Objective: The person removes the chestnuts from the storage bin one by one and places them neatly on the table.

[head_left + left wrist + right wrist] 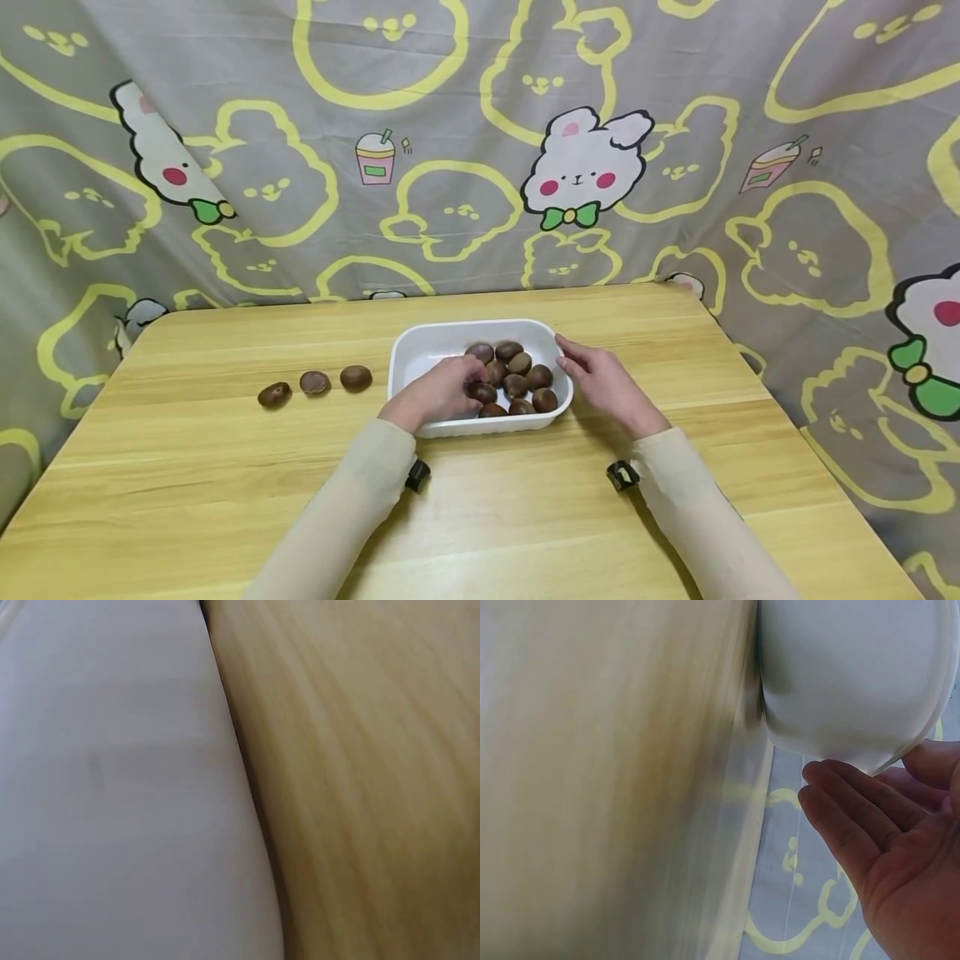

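Chestnuts point(515, 386) crowd the white tray point(426, 354) on its right, leaving room at the back left

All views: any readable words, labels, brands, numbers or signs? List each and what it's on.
No readable text in any view.
Curtain: cartoon drawings; the tiny marks beside the drink cups are too small to make out.
White tray: no lettering seen; the faint mark on its side in the left wrist view is too blurred to read.
Chestnuts, table: none seen.
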A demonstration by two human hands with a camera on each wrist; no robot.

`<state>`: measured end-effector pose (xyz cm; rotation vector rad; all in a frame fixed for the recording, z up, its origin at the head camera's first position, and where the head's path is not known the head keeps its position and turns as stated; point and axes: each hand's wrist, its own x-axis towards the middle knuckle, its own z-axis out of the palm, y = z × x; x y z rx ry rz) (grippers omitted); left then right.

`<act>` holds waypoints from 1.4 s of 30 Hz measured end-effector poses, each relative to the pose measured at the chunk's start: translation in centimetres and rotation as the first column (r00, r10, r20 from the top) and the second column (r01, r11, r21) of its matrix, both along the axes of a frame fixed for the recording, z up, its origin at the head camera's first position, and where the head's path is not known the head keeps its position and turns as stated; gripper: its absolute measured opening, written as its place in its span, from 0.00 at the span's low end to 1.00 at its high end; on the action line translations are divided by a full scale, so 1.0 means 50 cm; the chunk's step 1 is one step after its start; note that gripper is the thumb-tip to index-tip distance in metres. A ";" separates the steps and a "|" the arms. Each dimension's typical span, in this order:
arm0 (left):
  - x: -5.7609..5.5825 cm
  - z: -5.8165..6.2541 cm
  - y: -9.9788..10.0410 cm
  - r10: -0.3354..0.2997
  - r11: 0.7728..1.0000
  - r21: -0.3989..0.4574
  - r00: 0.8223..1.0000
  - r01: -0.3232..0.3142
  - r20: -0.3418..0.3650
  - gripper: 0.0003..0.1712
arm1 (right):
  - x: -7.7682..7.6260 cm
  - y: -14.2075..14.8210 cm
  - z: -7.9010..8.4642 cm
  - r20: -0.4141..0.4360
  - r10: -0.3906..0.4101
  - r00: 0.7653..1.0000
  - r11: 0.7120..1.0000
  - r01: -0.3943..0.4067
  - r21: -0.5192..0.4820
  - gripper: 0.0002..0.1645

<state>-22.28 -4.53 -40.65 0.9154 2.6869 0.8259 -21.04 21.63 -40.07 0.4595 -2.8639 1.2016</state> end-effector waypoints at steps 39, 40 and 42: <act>0.071 0.091 -0.303 0.341 0.895 0.279 0.937 -0.349 0.078 0.20 | 0.002 0.002 -0.002 0.011 -0.006 1.000 1.000 0.006 -0.015 0.26; 0.076 0.091 -0.323 0.370 0.890 0.259 0.926 -0.376 0.071 0.22 | 0.002 0.002 -0.001 0.009 -0.002 1.000 1.000 0.002 -0.016 0.26; 0.087 0.091 -0.363 0.419 0.879 0.216 0.905 -0.424 0.070 0.24 | 0.001 0.002 -0.002 0.007 -0.003 1.000 1.000 0.004 -0.010 0.26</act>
